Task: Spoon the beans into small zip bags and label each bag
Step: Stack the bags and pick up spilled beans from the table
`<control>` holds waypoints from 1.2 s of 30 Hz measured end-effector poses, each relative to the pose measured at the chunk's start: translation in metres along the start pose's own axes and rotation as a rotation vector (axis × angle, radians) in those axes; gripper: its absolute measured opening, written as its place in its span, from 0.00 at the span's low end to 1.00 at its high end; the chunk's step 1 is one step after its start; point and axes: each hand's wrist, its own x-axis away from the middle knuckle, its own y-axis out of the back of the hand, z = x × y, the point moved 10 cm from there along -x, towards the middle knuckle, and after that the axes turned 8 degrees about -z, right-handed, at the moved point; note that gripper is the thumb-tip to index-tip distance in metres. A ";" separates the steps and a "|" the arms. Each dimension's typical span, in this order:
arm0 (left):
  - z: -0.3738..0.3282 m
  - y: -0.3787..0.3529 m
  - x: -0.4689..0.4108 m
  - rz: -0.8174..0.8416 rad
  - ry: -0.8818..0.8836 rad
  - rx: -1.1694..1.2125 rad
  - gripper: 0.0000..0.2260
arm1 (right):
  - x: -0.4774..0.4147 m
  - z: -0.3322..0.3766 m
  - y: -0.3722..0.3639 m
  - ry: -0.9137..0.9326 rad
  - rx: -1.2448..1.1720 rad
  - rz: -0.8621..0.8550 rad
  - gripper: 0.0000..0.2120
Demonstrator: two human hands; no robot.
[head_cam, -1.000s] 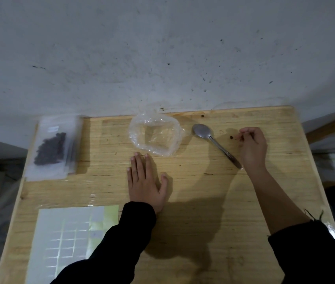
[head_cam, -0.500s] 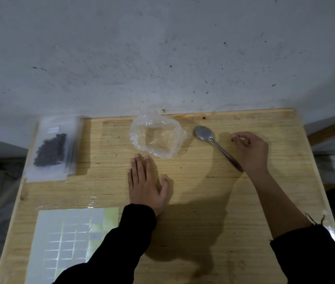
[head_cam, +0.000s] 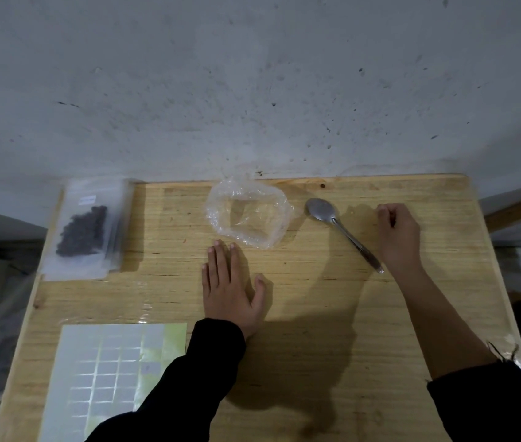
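Head view: what are the hands doing?

Left hand (head_cam: 230,282) is lying flat, fingers straight, on the table (head_cam: 316,314) just beside the clear bag (head_cam: 249,215). Right hand (head_cam: 399,234) is curling its fingers right of the spoon (head_cam: 343,232); any grip is hidden.

Beans (head_cam: 82,229)?

Sitting in a zip bag (head_cam: 93,263), far left; label sheet (head_cam: 106,371) near left.

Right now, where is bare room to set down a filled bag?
Bare wood lies between the stack of zip bags and the clear plastic bag, and a wider patch between the left hand and the right forearm. Crowded: the far edge, where that bag, the spoon and the right hand lie close. The label sheet fills the near left corner.
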 end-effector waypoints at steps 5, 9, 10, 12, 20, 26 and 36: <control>0.000 -0.002 0.000 0.012 -0.005 -0.010 0.34 | -0.001 -0.005 -0.027 -0.328 -0.480 0.108 0.14; 0.001 -0.004 -0.002 0.013 -0.009 -0.011 0.34 | 0.002 0.007 -0.049 -0.548 -0.775 0.190 0.13; 0.001 -0.005 -0.002 0.015 -0.009 -0.011 0.34 | 0.003 0.009 -0.053 -0.570 -0.785 0.200 0.12; 0.001 -0.005 -0.002 0.016 -0.010 -0.005 0.34 | 0.004 0.010 -0.059 -0.591 -0.765 0.211 0.12; 0.000 -0.002 -0.001 0.003 -0.005 0.027 0.33 | -0.015 0.027 -0.064 -0.111 -0.178 0.149 0.13; 0.000 -0.003 -0.002 0.006 -0.017 0.019 0.33 | -0.022 0.040 -0.067 0.097 -0.094 0.042 0.07; -0.002 -0.002 0.000 0.022 -0.014 0.027 0.33 | -0.032 0.028 -0.084 0.057 -0.079 0.085 0.09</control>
